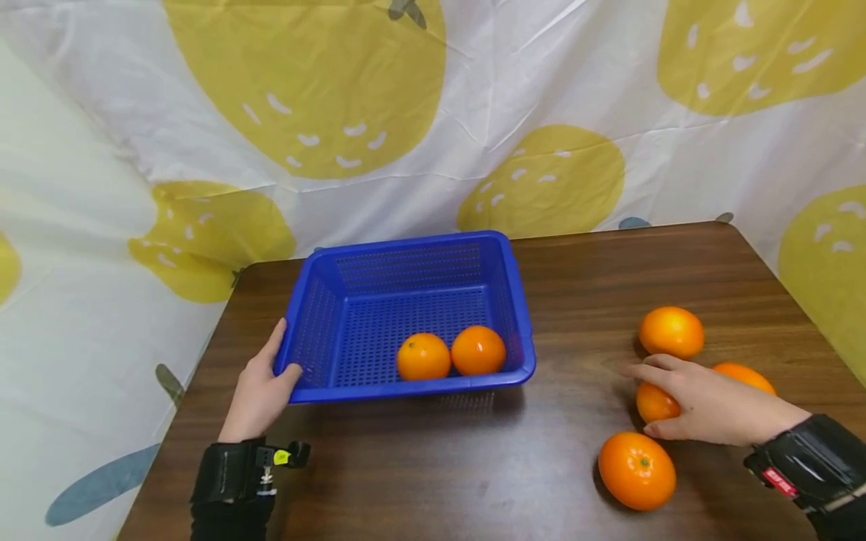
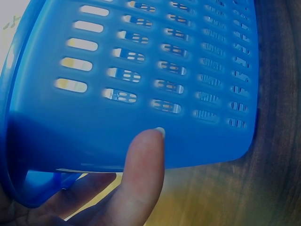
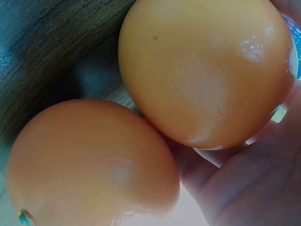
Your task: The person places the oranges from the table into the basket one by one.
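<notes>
A blue plastic basket [image 1: 413, 392] with perforated walls holds two oranges: one orange [image 1: 423, 357] beside another orange [image 1: 479, 350] near its front right. My left hand [image 1: 257, 391] grips the basket's left rim near the front corner; in the left wrist view a finger [image 2: 146, 165] lies along the outer wall [image 2: 197, 141]. At the right, my right hand [image 1: 710, 402] curls over an orange [image 1: 655, 403], its fingers on the far side and thumb on the near side. That held orange [image 3: 202, 70] fills the right wrist view, with another orange [image 3: 94, 160] right against it.
Around the right hand lie more oranges: a far orange [image 1: 672, 332], a partly covered orange [image 1: 746, 376] and a near orange [image 1: 637, 471]. Everything stands on a brown wooden table [image 1: 433, 473]. Behind it hangs a white cloth [image 1: 467, 90] with yellow fruit prints.
</notes>
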Motion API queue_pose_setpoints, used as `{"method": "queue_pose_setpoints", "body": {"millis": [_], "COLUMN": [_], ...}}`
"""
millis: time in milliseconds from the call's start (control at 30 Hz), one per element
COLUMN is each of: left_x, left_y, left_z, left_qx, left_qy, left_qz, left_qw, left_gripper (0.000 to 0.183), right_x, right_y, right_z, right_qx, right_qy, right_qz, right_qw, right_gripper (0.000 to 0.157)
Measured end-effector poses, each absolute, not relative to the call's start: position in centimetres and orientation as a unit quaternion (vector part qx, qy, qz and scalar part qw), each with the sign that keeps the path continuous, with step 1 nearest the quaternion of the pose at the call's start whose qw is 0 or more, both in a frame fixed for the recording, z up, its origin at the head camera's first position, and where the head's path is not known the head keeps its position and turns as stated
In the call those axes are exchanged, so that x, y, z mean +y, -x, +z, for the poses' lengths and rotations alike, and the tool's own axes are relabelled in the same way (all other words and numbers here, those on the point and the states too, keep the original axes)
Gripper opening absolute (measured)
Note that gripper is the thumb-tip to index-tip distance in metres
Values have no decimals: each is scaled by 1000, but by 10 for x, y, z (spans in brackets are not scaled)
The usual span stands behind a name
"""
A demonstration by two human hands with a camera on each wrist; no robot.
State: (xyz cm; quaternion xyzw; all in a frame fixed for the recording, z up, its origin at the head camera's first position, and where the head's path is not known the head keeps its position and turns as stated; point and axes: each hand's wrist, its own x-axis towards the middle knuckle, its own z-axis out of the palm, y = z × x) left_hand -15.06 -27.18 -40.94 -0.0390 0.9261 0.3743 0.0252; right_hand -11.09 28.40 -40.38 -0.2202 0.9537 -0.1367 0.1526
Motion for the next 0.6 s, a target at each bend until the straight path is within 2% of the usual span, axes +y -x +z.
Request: {"method": "queue_pose_setpoints", "body": {"millis": [300,600], "left_x": [-272,-272], "left_y": [151,151], "left_z": [-412,-411], "left_qx": [925,924], "left_qy": [39,38], "left_qz": [377,379], "left_qw": [21,21], "left_gripper": [71,71], "right_x": [284,281], "right_y": [115,116], "right_z": [-407,-404], "right_qx": [948,947], "right_qy": [249,252], "right_qz": [-145,-148], "right_qw": [133,132], "right_gripper": [56,51]}}
